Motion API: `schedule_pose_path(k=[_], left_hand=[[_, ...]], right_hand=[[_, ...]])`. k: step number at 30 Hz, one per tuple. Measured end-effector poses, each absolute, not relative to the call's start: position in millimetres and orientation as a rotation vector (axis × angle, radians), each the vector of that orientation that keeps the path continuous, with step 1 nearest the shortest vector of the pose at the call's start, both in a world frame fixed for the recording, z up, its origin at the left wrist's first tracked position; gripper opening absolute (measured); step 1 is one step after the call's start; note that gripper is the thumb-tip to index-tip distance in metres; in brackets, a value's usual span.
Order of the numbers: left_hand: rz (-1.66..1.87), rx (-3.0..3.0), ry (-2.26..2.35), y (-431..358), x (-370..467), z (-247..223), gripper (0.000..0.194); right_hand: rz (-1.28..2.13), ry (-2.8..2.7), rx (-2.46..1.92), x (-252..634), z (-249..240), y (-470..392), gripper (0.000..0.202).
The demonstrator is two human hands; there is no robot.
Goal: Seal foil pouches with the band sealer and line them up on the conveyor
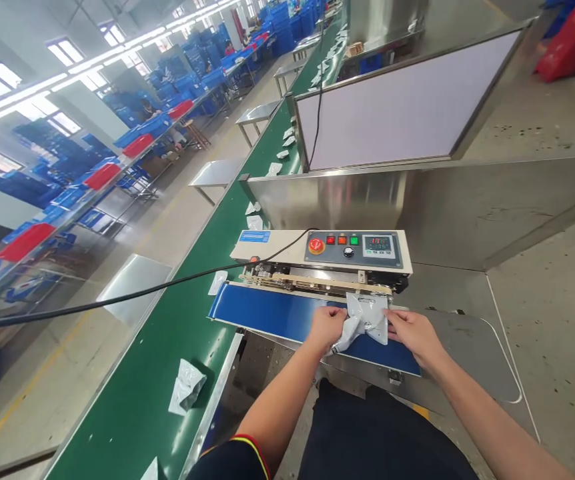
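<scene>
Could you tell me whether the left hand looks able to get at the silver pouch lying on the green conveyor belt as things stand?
Probably not right away: the left hand is holding a silver bag on the sealer's blue belt. The pouch lies lower left on the green conveyor, with nothing between, so the path looks free.

A silver foil pouch (366, 318) lies crumpled on the blue belt (277, 315), its top edge at the sealer's slot, pinched from both sides.

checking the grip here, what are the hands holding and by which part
Both hands hold one silvery pouch on the blue belt of the sealing machine: the left hand at its left edge, the right hand at its right edge.
</scene>
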State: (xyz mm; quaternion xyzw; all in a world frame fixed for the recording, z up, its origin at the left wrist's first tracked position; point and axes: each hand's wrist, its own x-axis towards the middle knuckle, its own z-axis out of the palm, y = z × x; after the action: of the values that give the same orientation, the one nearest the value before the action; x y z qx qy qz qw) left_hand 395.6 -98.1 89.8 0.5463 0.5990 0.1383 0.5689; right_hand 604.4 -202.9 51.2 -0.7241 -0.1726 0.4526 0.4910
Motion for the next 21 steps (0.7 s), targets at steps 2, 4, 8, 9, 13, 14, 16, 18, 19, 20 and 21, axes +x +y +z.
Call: schedule_pose_path(k=[2, 4, 8, 9, 13, 14, 16, 18, 19, 20, 21], left_hand=[[0.359, 1.318, 1.444, -95, 362, 99, 0.048], [0.357, 1.35, 1.482, -97, 331, 109, 0.049], [0.229, 1.439, 1.416, -111, 310, 133, 0.048], [0.211, 1.464, 1.378, -114, 313, 140, 0.049], [0.252, 1.238, 1.256, -106, 328, 172, 0.065], [0.27, 1.105, 1.188, -101, 328, 180, 0.073], [0.356, 0.885, 0.988, -94, 325, 192, 0.095], [0.51, 0.807, 0.804, -97, 326, 195, 0.11], [0.581, 0.812, 0.74, -103, 329, 192, 0.118], [0.631, 0.83, 0.708, -111, 334, 187, 0.124], [0.66, 0.853, 0.706, -120, 342, 180, 0.129]], right_hand=[[1.124, -0.507, -1.856, 595, 60, -208, 0.042], [1.062, -0.725, -1.898, 578, 73, -219, 0.051], [1.187, -1.081, -1.557, 526, 100, -232, 0.09], [1.283, -1.072, -1.475, 514, 105, -232, 0.095], [1.502, -0.852, -1.325, 502, 111, -227, 0.064], [1.504, -0.782, -1.31, 507, 110, -227, 0.059], [1.493, -0.611, -1.259, 519, 108, -230, 0.055], [1.467, -0.427, -1.171, 525, 108, -235, 0.053], [1.45, -0.352, -1.12, 526, 108, -236, 0.053], [1.433, -0.296, -1.073, 525, 109, -236, 0.054], [1.422, -0.261, -1.033, 524, 109, -236, 0.055]])
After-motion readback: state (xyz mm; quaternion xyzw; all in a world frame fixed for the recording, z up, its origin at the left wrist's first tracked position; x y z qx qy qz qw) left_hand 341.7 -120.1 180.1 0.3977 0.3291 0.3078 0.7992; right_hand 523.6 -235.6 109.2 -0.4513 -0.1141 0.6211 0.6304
